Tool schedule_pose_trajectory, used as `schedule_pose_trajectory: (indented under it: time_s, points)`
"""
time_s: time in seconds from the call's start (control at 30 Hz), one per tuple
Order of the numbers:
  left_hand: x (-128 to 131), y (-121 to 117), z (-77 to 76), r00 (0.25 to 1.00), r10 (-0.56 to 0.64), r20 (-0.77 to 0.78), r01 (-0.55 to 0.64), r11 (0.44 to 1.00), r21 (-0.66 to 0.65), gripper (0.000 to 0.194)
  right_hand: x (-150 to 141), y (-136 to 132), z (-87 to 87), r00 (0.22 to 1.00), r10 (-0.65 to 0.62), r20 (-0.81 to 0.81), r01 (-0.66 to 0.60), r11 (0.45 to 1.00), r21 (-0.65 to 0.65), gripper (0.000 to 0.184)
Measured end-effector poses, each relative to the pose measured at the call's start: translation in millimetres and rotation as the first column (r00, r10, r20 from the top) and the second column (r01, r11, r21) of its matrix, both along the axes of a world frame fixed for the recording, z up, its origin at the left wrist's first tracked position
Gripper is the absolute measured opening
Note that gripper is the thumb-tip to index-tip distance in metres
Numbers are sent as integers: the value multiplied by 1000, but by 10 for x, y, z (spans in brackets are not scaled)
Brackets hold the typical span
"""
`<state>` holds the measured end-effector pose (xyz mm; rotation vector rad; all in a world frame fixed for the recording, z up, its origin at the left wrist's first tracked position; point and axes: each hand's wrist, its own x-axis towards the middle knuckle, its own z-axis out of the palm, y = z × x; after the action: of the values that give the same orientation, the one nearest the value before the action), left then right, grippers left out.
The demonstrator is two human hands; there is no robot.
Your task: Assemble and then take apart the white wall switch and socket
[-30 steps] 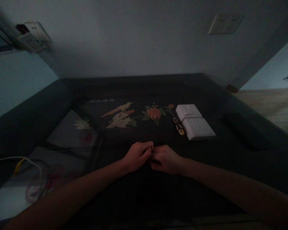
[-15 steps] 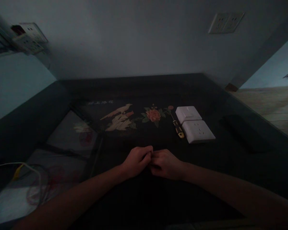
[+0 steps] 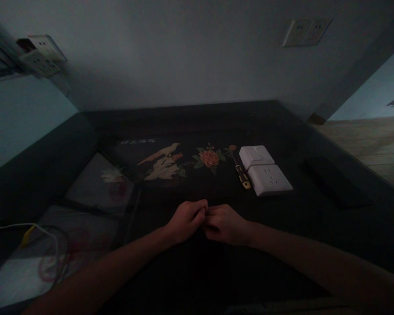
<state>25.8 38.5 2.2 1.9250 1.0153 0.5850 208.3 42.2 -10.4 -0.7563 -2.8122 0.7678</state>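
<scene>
My left hand (image 3: pixel 188 221) and my right hand (image 3: pixel 227 224) meet above the dark tabletop, knuckles up, their curled fingers touching. Both are closed, and no object shows in either one; the insides of the fingers are hidden. Beyond my right hand lies a screwdriver (image 3: pixel 243 177) with a black and yellow handle, its shaft pointing away from me. Right beside it are two white electrical boxes, end to end: the nearer is a wall socket (image 3: pixel 271 179) with slots, and the farther is a switch box (image 3: pixel 256 156) with a plain raised face.
A flat black oblong object (image 3: pixel 336 181) lies at the right. The black table (image 3: pixel 184 120) bears a bird-and-flower picture and reaches the wall (image 3: pixel 184 57). At the left are a white cable (image 3: pixel 49 232) and a glossy, reflecting surface (image 3: pixel 95 183). Wall outlets (image 3: pixel 307 32) sit above.
The view has shifted very slightly. Both hands keep their closed pose, and the screwdriver and white boxes stay in place on the table.
</scene>
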Motion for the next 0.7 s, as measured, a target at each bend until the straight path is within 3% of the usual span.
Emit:
schedule_pose_trajectory:
  time_s: [0.27, 0.5, 0.63, 0.7]
  points:
    - [10, -12, 59, 994, 76, 82, -69, 994, -87, 23, -33, -12, 167, 1000, -16, 11, 16, 999, -36, 12]
    - [99, 92, 213, 970, 171, 173, -135, 969, -206, 18, 187, -37, 486, 998, 6, -68, -10, 998, -60, 10]
    - [256, 287, 272, 972, 150, 180, -122, 980, -158, 13, 622, -34, 701, 975, -170, -146, 162, 985, -66, 20]
    - [364, 408, 292, 984, 109, 141, -94, 990, -105, 14, 928, 25, 769, 885, -395, -246, 386, 919, -86, 23]
